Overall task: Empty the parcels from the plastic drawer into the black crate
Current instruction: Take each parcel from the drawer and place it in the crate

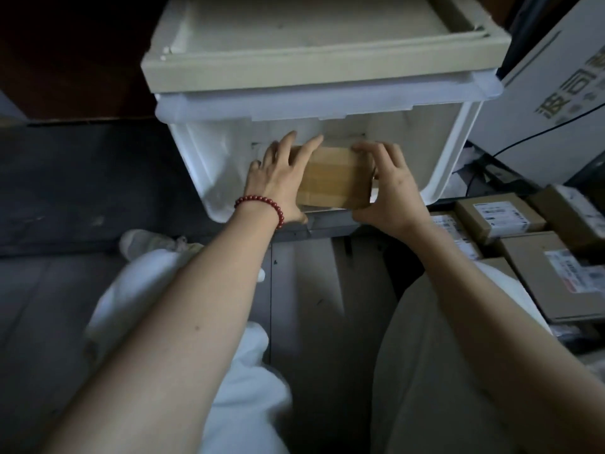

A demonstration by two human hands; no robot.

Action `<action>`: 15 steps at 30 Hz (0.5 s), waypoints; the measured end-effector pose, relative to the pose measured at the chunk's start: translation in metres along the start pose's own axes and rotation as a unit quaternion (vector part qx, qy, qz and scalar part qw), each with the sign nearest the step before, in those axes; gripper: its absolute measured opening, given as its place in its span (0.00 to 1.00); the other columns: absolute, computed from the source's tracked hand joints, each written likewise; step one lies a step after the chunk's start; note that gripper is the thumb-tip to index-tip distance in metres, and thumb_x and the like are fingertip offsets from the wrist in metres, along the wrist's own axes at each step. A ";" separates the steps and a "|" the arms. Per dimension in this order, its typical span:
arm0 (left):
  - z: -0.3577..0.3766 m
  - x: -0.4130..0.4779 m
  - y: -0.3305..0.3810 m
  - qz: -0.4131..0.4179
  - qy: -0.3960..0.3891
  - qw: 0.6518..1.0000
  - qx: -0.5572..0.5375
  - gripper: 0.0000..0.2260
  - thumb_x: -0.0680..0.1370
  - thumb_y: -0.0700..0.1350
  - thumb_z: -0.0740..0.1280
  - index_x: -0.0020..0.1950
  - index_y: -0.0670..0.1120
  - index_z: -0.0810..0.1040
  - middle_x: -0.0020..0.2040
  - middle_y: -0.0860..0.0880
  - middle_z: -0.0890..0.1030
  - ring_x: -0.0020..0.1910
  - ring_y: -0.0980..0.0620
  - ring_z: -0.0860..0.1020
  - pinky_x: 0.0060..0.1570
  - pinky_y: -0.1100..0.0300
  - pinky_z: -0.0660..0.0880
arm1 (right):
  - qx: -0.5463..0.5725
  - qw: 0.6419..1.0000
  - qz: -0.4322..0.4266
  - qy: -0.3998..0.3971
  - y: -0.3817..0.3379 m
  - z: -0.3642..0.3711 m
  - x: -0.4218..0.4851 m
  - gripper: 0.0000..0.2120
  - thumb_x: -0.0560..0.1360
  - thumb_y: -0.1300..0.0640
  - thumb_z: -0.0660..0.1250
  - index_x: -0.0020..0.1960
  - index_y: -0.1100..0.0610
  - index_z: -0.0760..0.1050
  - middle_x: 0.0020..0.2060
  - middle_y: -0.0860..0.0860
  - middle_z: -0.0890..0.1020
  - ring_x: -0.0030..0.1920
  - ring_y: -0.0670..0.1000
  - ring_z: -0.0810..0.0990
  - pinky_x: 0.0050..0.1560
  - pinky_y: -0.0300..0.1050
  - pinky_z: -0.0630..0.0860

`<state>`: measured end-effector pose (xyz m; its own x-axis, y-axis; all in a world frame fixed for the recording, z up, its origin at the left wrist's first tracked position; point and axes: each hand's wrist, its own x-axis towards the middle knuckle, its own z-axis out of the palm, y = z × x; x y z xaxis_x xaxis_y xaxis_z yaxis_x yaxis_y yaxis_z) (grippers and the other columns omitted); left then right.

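A white translucent plastic drawer [212, 158] stands pulled out from a beige drawer unit [294, 67]. Inside it, over the drawer's front part, is a brown cardboard parcel [334, 178] sealed with tape. My left hand [278, 181] grips its left end, fingers spread over the top. My right hand [389, 188] grips its right end, fingers curled over the far corner. Several labelled cardboard parcels [501, 217] lie packed together at the right, where the black crate's rim cannot be made out.
A large white carton with printed characters [550, 103] leans at the upper right, a black cable [537, 132] running across it. My knees in light trousers [425, 355] fill the foreground. A light shoe [147, 244] rests on the dark floor [82, 175] at left.
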<state>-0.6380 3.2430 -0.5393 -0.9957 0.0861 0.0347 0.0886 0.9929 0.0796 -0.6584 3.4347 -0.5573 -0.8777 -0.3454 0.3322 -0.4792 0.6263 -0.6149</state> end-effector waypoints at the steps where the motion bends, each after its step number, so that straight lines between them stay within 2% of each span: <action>1: 0.001 -0.011 0.003 0.007 0.038 0.999 -0.010 0.52 0.62 0.51 0.80 0.77 0.55 0.50 0.75 0.45 0.56 0.72 0.41 0.60 0.65 0.41 0.68 | 0.005 1.000 -0.011 0.002 -0.003 -0.006 -0.007 0.41 0.57 0.67 0.74 0.68 0.54 0.67 0.64 0.52 0.67 0.58 0.53 0.72 0.53 0.59 0.76; 3: 0.005 -0.031 0.009 0.017 0.128 0.991 -0.020 0.46 0.62 0.50 0.79 0.74 0.53 0.59 0.69 0.47 0.64 0.65 0.43 0.66 0.55 0.44 0.75 | 0.001 0.999 -0.042 -0.003 -0.004 -0.017 -0.020 0.41 0.57 0.68 0.74 0.68 0.54 0.67 0.64 0.52 0.67 0.59 0.49 0.70 0.55 0.54 0.76; 4: 0.008 -0.041 0.011 0.016 0.159 0.987 -0.029 0.44 0.61 0.50 0.79 0.73 0.52 0.61 0.67 0.48 0.66 0.63 0.44 0.67 0.50 0.47 0.77 | 0.002 0.998 -0.063 -0.011 -0.004 -0.021 -0.026 0.42 0.57 0.68 0.75 0.69 0.55 0.67 0.65 0.53 0.67 0.60 0.46 0.68 0.55 0.49 0.76; 6: 0.016 -0.057 0.013 0.020 0.185 0.982 -0.044 0.42 0.60 0.50 0.79 0.71 0.51 0.64 0.65 0.48 0.69 0.61 0.44 0.67 0.44 0.49 0.77 | 0.032 0.996 -0.071 -0.049 -0.002 -0.025 -0.039 0.44 0.59 0.67 0.78 0.71 0.57 0.64 0.65 0.54 0.65 0.62 0.42 0.66 0.57 0.39 0.75; 7: 0.019 -0.063 0.013 0.029 0.189 0.981 -0.039 0.42 0.59 0.51 0.79 0.70 0.50 0.65 0.65 0.48 0.70 0.61 0.44 0.68 0.42 0.50 0.78 | 0.052 0.995 -0.044 -0.079 -0.001 -0.026 -0.043 0.47 0.60 0.64 0.81 0.73 0.57 0.61 0.67 0.53 0.63 0.64 0.42 0.64 0.61 0.36 0.72; 9: 0.021 -0.072 0.011 0.052 0.199 0.979 -0.012 0.40 0.58 0.50 0.79 0.68 0.49 0.69 0.63 0.48 0.73 0.61 0.43 0.70 0.39 0.52 0.78 | 0.109 0.984 0.066 -0.128 -0.001 -0.028 -0.049 0.55 0.59 0.50 0.82 0.77 0.53 0.53 0.70 0.49 0.60 0.69 0.43 0.60 0.66 0.38 0.65; 10: 0.022 -0.075 0.009 0.061 0.204 0.977 0.000 0.40 0.56 0.50 0.80 0.67 0.48 0.71 0.62 0.48 0.74 0.60 0.43 0.71 0.38 0.52 0.79 | 0.160 0.968 0.132 -0.141 -0.002 -0.027 -0.050 0.55 0.60 0.43 0.79 0.78 0.50 0.51 0.71 0.47 0.59 0.71 0.44 0.59 0.67 0.42 0.66; 12: 0.021 -0.078 0.007 0.069 0.218 0.973 0.012 0.40 0.54 0.49 0.81 0.65 0.48 0.73 0.61 0.48 0.76 0.60 0.42 0.72 0.38 0.53 0.79 | 0.288 0.909 0.259 -0.150 -0.004 -0.025 -0.047 0.49 0.62 0.30 0.69 0.76 0.44 0.55 0.72 0.45 0.63 0.69 0.51 0.69 0.64 0.54 0.72; 13: 0.020 -0.079 0.007 0.073 0.230 0.970 0.011 0.40 0.55 0.49 0.80 0.65 0.48 0.72 0.61 0.49 0.76 0.61 0.42 0.72 0.38 0.53 0.80 | 0.349 0.874 0.303 -0.152 -0.003 -0.025 -0.045 0.43 0.62 0.26 0.64 0.73 0.40 0.62 0.70 0.46 0.70 0.64 0.54 0.76 0.59 0.57 0.76; 15: 0.018 -0.080 0.010 0.077 0.258 0.963 -0.009 0.39 0.57 0.48 0.79 0.66 0.50 0.69 0.61 0.49 0.76 0.63 0.42 0.70 0.39 0.51 0.81 | 0.415 0.824 0.351 -0.160 -0.002 -0.024 -0.040 0.27 0.65 0.24 0.59 0.57 0.36 0.78 0.55 0.50 0.83 0.50 0.56 0.84 0.46 0.53 0.82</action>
<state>-0.5584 3.2477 -0.5590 -0.8248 0.1755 0.5376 0.2398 0.9695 0.0514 -0.6226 3.4641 -0.5524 -0.8270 -0.3515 -0.4388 0.4316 0.1031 -0.8961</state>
